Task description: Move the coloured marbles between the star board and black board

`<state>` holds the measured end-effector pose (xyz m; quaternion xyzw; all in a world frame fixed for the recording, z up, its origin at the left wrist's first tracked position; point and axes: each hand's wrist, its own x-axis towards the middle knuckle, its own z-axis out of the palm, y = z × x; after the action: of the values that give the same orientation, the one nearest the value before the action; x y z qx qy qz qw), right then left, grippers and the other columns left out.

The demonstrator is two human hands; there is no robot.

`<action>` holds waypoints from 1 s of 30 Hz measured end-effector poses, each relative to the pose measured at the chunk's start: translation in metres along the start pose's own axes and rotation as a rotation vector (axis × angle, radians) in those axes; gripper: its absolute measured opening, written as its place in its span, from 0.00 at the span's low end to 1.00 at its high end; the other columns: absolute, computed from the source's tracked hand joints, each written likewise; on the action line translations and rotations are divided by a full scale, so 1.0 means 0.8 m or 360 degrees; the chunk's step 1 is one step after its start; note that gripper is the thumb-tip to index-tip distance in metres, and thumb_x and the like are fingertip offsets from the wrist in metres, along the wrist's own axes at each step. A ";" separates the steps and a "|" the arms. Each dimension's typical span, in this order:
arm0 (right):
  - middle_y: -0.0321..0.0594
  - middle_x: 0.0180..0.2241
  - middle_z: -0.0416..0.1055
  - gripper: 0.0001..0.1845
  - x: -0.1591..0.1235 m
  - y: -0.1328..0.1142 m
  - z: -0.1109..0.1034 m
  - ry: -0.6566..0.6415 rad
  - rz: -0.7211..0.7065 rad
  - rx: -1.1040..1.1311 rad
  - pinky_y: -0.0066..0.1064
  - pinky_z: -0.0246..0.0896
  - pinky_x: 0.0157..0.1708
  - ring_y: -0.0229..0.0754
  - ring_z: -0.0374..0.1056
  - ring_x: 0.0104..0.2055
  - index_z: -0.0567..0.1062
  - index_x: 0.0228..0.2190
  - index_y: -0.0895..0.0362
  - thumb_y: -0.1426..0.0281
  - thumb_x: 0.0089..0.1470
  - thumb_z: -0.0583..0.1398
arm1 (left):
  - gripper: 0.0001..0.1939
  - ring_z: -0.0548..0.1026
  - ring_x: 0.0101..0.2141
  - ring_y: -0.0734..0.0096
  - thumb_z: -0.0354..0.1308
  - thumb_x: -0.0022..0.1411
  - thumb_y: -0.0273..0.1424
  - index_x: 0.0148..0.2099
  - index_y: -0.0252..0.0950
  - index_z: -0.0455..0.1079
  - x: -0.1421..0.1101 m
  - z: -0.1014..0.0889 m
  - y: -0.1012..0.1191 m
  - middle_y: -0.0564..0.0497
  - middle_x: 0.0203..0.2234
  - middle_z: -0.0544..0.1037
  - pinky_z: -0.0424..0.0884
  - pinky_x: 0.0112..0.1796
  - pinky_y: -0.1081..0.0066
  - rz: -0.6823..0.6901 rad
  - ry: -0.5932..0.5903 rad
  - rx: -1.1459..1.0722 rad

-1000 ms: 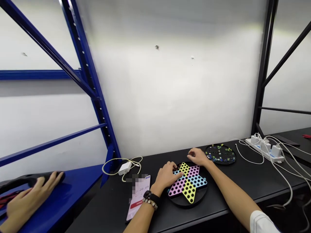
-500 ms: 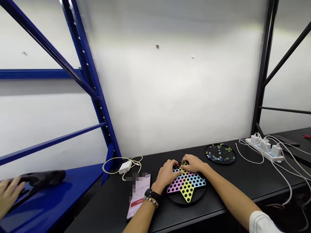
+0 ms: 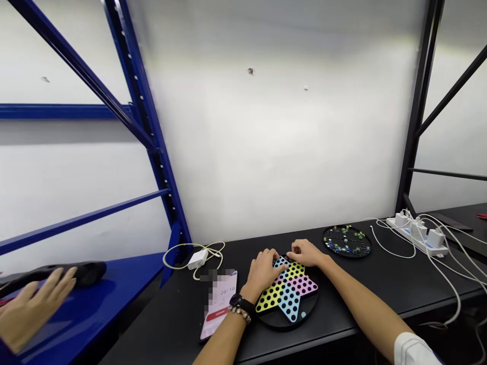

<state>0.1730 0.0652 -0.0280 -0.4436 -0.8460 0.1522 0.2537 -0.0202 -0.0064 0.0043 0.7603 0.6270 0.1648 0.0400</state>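
Note:
A star-shaped Chinese checkers board (image 3: pixel 288 296) with yellow, pink and blue points sits on a round black base on the black table (image 3: pixel 152 317). My left hand (image 3: pixel 262 271), wearing a black watch and beaded bracelet, curls over the board's upper left side. My right hand (image 3: pixel 306 253) grips its far edge, with the fingers bent down onto the star. Nothing separate shows in either hand. A round black tray of coloured marbles (image 3: pixel 347 241) lies to the right of my right hand.
A phone (image 3: pixel 220 304) with a partly blurred screen lies left of the board. Behind it are a white charger and cable (image 3: pixel 198 259). A power strip (image 3: pixel 416 235) and loose white cables lie at right. A co-worker's hand (image 3: pixel 34 309) rests beside a black object (image 3: pixel 83 271) on a blue shelf (image 3: pixel 95 299).
The board has turned clockwise, bringing a blue point toward me where a yellow one was. Both my hands stay on it. The co-worker's hand has shifted on the shelf.

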 end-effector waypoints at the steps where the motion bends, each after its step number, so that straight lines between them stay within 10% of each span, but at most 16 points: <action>1: 0.37 0.32 0.71 0.18 0.000 -0.001 0.001 -0.0006 -0.0036 0.0073 0.27 0.56 0.33 0.37 0.64 0.32 0.75 0.29 0.56 0.58 0.61 0.54 | 0.14 0.71 0.44 0.59 0.55 0.59 0.45 0.40 0.41 0.68 -0.001 0.000 0.000 0.49 0.40 0.74 0.64 0.42 0.63 0.0010 0.0002 0.0009; 7: 0.39 0.36 0.73 0.35 0.002 -0.010 0.008 -0.0130 -0.0121 0.0424 0.31 0.60 0.42 0.39 0.67 0.38 0.78 0.35 0.55 0.58 0.68 0.35 | 0.15 0.71 0.46 0.57 0.52 0.61 0.46 0.39 0.40 0.68 -0.001 0.001 -0.001 0.48 0.41 0.74 0.64 0.43 0.61 0.0031 -0.0023 0.0049; 30: 0.41 0.36 0.73 0.22 0.007 -0.009 0.016 -0.0233 -0.0065 -0.0320 0.29 0.55 0.34 0.42 0.68 0.37 0.78 0.31 0.53 0.59 0.64 0.49 | 0.14 0.70 0.45 0.57 0.51 0.61 0.45 0.40 0.40 0.68 -0.002 0.003 0.001 0.47 0.41 0.73 0.64 0.41 0.62 0.0084 -0.0034 0.0050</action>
<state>0.1584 0.0654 -0.0332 -0.4371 -0.8821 0.0933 0.1486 -0.0191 -0.0076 0.0023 0.7790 0.6087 0.1477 0.0304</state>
